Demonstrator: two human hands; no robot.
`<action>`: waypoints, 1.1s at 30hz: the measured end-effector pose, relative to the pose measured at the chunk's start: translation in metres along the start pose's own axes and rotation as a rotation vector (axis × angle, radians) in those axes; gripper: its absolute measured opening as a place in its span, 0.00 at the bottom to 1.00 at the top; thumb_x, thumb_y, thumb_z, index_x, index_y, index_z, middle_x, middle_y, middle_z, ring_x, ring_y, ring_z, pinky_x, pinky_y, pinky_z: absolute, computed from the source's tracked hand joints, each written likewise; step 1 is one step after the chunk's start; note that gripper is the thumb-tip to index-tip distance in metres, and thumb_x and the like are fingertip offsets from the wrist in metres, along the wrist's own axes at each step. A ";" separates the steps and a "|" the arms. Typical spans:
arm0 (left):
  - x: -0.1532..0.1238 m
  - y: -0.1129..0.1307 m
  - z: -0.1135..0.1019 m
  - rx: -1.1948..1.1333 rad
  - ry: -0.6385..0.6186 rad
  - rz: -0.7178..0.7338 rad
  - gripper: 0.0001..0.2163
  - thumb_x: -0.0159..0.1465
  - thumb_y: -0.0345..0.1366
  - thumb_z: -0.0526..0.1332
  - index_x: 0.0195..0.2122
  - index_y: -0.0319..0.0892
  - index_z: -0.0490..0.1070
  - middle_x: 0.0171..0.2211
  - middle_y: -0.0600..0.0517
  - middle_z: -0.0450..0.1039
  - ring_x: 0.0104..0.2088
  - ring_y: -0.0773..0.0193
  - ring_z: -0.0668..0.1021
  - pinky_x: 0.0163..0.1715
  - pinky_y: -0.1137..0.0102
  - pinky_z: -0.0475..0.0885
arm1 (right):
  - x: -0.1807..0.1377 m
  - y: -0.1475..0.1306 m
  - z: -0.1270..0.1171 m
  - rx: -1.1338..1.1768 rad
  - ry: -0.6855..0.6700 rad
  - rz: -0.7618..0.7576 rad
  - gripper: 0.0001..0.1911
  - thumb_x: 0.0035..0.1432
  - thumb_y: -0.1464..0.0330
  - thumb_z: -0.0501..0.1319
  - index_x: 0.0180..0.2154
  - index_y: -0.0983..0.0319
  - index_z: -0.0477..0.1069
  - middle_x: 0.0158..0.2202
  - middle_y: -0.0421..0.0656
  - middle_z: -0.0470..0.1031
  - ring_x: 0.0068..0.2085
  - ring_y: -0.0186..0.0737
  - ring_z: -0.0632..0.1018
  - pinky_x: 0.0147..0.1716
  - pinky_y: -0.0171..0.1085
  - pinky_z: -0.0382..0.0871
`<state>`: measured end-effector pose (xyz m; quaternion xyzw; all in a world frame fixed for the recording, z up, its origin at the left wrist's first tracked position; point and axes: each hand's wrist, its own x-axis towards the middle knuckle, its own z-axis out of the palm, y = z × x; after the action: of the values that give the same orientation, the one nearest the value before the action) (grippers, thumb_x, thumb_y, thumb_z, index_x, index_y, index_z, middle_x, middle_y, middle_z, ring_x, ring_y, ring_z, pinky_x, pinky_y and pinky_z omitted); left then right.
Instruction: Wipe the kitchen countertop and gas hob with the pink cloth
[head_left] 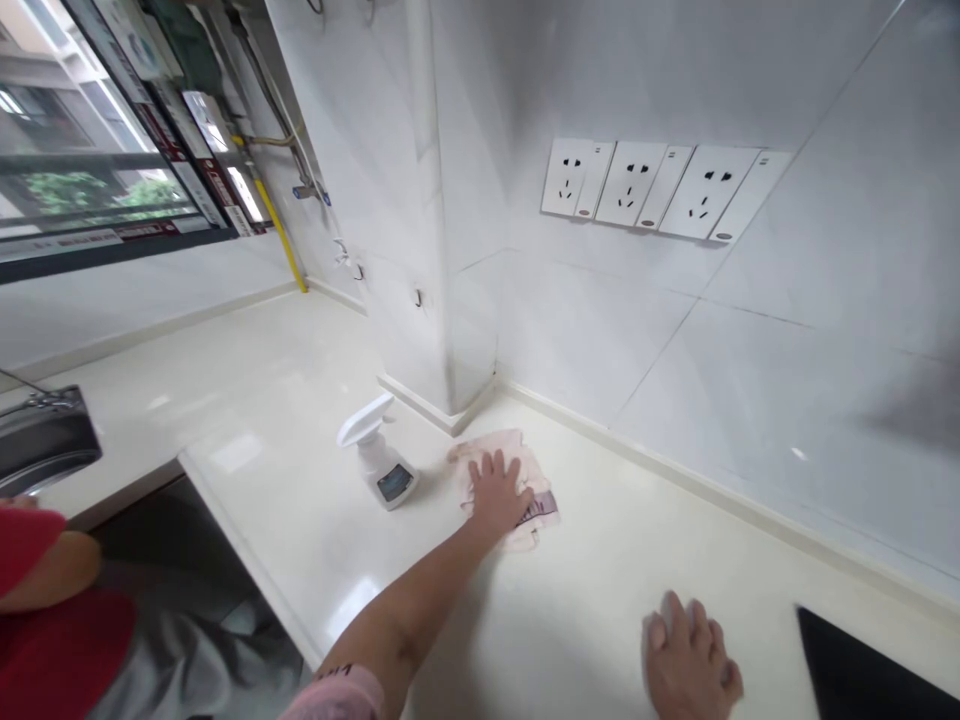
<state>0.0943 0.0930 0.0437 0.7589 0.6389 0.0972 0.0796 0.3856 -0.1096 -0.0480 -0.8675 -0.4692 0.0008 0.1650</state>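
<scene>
on my screen i see the left hand (497, 492), its fingers spread, flat on the pink cloth (510, 443), which lies near the spray bottle (384, 472) on the desk (592, 600); the right hand (688, 660) has fingers slightly apart.

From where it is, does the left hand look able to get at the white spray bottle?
Probably yes: the left hand lies spread on the pink cloth, close to the spray bottle, and nothing upright stands between them on the counter.

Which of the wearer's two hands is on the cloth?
The left hand, spread on the pink cloth; the right hand is apart from it, on the countertop.
</scene>
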 end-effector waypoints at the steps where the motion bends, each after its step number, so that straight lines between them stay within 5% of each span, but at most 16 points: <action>1: 0.004 0.016 0.004 -0.011 -0.027 0.032 0.33 0.69 0.57 0.53 0.71 0.44 0.64 0.73 0.36 0.57 0.71 0.29 0.57 0.66 0.34 0.44 | 0.000 0.000 0.000 -0.008 0.002 -0.005 0.38 0.68 0.47 0.38 0.65 0.58 0.68 0.71 0.56 0.61 0.71 0.65 0.61 0.63 0.70 0.56; 4: -0.004 0.068 0.021 -0.042 -0.115 0.195 0.35 0.68 0.60 0.54 0.70 0.48 0.65 0.74 0.39 0.57 0.72 0.32 0.57 0.67 0.36 0.43 | -0.001 -0.001 -0.001 -0.030 0.032 -0.021 0.37 0.68 0.48 0.38 0.64 0.58 0.69 0.71 0.55 0.62 0.70 0.64 0.62 0.63 0.69 0.57; 7: -0.045 0.112 0.037 -0.093 -0.179 0.457 0.35 0.67 0.62 0.53 0.70 0.50 0.65 0.74 0.40 0.56 0.72 0.33 0.56 0.68 0.38 0.40 | -0.001 -0.002 -0.005 -0.040 0.063 -0.033 0.36 0.68 0.51 0.38 0.64 0.59 0.69 0.70 0.54 0.63 0.70 0.62 0.62 0.64 0.66 0.57; 11: -0.118 0.120 0.051 -0.181 -0.096 0.747 0.33 0.70 0.58 0.52 0.73 0.50 0.60 0.75 0.40 0.53 0.73 0.35 0.57 0.69 0.39 0.42 | -0.001 -0.003 -0.009 -0.023 0.051 -0.037 0.37 0.69 0.53 0.34 0.63 0.59 0.70 0.69 0.53 0.65 0.71 0.60 0.62 0.65 0.64 0.57; 19: -0.202 0.003 0.039 -0.144 -0.075 0.762 0.34 0.68 0.62 0.57 0.72 0.58 0.58 0.73 0.46 0.59 0.69 0.39 0.65 0.68 0.40 0.54 | -0.001 -0.008 -0.009 -0.009 0.037 0.003 0.36 0.68 0.49 0.38 0.64 0.57 0.70 0.71 0.53 0.63 0.71 0.60 0.62 0.66 0.64 0.56; 26: -0.227 -0.101 0.003 0.110 0.171 0.423 0.36 0.67 0.61 0.60 0.73 0.54 0.60 0.72 0.42 0.62 0.70 0.42 0.65 0.68 0.47 0.53 | -0.002 -0.012 -0.010 -0.009 0.017 0.028 0.34 0.68 0.51 0.40 0.64 0.56 0.69 0.71 0.52 0.62 0.72 0.59 0.60 0.66 0.64 0.54; 33: -0.241 -0.141 -0.008 0.214 0.228 0.147 0.32 0.64 0.57 0.64 0.68 0.56 0.68 0.70 0.43 0.65 0.68 0.39 0.66 0.66 0.42 0.49 | -0.005 -0.015 -0.014 -0.037 0.048 -0.005 0.33 0.69 0.53 0.40 0.65 0.58 0.68 0.71 0.54 0.62 0.72 0.59 0.60 0.66 0.64 0.55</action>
<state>-0.0824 -0.1200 0.0061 0.7919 0.5932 0.1196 -0.0818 0.3732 -0.1099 -0.0315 -0.8690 -0.4674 -0.0290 0.1600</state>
